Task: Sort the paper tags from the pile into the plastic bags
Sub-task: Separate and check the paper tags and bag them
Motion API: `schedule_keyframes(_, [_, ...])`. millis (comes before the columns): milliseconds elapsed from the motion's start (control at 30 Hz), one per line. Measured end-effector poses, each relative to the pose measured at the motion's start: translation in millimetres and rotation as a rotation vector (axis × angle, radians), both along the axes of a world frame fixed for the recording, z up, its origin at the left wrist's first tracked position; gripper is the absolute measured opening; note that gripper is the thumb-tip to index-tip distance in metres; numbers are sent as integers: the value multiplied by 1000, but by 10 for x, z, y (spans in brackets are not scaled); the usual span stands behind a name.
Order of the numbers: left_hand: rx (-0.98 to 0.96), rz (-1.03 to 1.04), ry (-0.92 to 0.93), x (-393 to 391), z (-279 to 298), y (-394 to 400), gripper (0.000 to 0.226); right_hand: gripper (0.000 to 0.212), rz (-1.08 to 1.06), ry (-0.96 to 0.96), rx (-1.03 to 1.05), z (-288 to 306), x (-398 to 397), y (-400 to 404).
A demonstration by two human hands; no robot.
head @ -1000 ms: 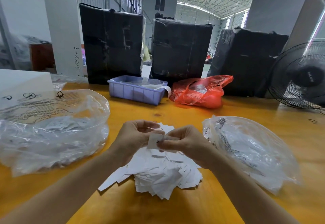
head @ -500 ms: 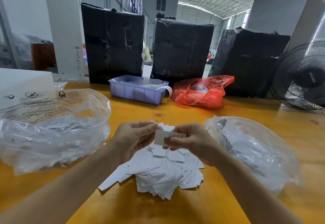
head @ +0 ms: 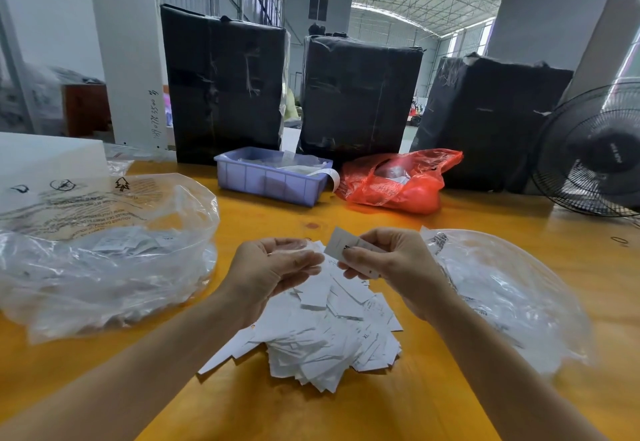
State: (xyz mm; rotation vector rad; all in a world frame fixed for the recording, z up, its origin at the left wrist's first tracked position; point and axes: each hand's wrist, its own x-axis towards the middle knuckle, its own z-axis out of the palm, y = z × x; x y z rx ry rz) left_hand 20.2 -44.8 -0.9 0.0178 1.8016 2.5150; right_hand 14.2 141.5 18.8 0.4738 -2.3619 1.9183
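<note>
Warehouse; yellow surface [head: 346, 413] carrying the tag pile [head: 322, 329], landmark between two plastic bags.
Right hand [head: 391, 267] pinches one tag [head: 341, 243] above the pile; left hand [head: 273, 267] loosely curled, released. Risk: misreading sends it into the wrong bag.

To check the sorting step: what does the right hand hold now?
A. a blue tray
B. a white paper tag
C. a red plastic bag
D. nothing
B: the right hand pinches a white paper tag above the pile of paper tags, and the left hand is beside it.
</note>
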Motion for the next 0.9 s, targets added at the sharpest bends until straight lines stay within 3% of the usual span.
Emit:
schedule_keyframes(267, [41, -36, 2, -27, -26, 2, 37, 11, -31, -72, -2, 14, 13, -8])
schedule_keyframes(700, [34, -41, 23, -23, -34, 10, 36, 11, -42, -103, -19, 12, 35, -58])
schedule_keyframes(900, [23, -2, 22, -21, -27, 7, 17, 10, -45, -92, -10, 3, 27, -48])
